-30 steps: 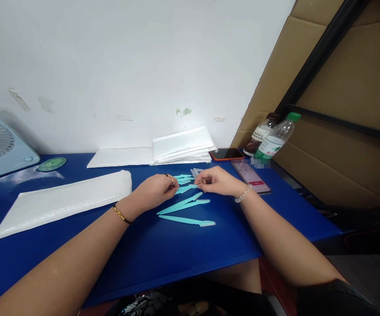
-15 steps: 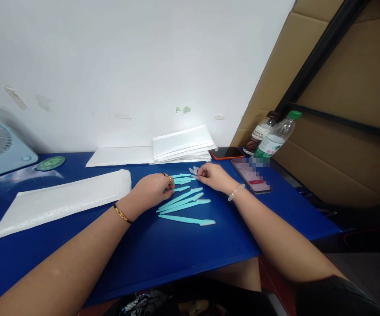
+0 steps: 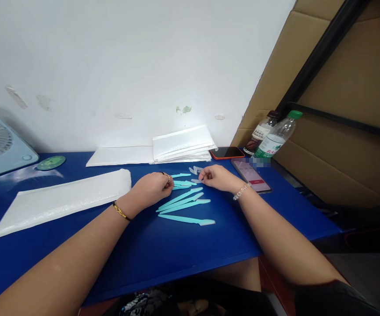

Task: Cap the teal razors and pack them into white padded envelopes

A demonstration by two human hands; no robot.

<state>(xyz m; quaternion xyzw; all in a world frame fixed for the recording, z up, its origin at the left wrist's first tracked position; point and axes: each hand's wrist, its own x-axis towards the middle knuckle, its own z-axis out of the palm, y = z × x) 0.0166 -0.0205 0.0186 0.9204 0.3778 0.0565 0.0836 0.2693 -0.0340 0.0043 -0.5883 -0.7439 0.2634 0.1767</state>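
Note:
My left hand (image 3: 153,191) is closed on the handle ends of turquoise razors (image 3: 185,184), whose heads point right. The fingers of my right hand (image 3: 218,177) pinch a small clear cap (image 3: 196,181) at the tip of one of these razors. More clear caps (image 3: 195,170) lie just behind my right fingertips. Nearer to me, several turquoise razors (image 3: 183,202) lie fanned out on the blue table, and a single one (image 3: 186,219) lies in front of them.
A white padded envelope (image 3: 68,199) lies on the blue table (image 3: 163,259) at the left. A fan (image 3: 2,142) and a green disc (image 3: 51,163) are beyond it. White envelopes (image 3: 181,142), two phones (image 3: 227,152) and two bottles (image 3: 274,140) are at the back.
My right hand has shifted slightly right and toward me, leaving more of the clear caps in view. The razors at my left fingers now lie closer together.

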